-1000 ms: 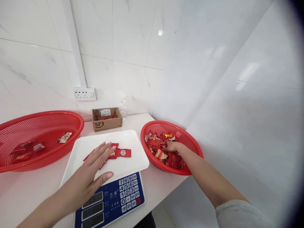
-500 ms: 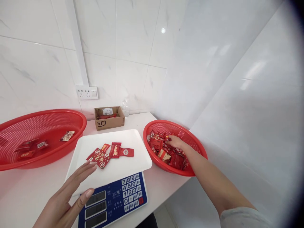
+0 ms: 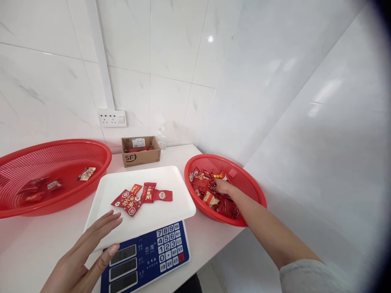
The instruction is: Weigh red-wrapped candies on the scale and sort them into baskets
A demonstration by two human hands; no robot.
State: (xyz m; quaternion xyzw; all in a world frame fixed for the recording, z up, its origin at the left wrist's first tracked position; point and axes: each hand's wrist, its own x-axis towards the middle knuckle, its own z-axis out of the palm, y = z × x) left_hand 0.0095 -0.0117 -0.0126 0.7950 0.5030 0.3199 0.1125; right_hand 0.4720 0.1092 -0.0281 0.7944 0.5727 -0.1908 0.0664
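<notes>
My left hand [image 3: 87, 252] is held over the near left corner of a digital scale [image 3: 146, 256], fingers stretched out and holding nothing. On the scale's white tray [image 3: 165, 175] lie several red snack packets [image 3: 130, 202], bunched in the middle. My right hand [image 3: 222, 186] reaches down into the right red basket [image 3: 258, 195], among a pile of small red packets [image 3: 227, 206]. Its fingers bend down into the packets, and their tips are partly hidden, so whether they grip one I cannot tell. A gold-and-red packet [image 3: 219, 175] shows just beyond the hand.
A larger red basket [image 3: 100, 171] at the left holds a few packets [image 3: 54, 185]. Behind the scale stands a small cardboard box [image 3: 142, 158] with red items inside, beside a clear plastic bottle [image 3: 161, 137]. Tiled walls close in the white table [image 3: 180, 152] at the back and right.
My right hand has shifted slightly left and nearer within the basket, uncovering more of the gold-and-red packet. My left hand has barely moved. The packets on the scale tray lie as before.
</notes>
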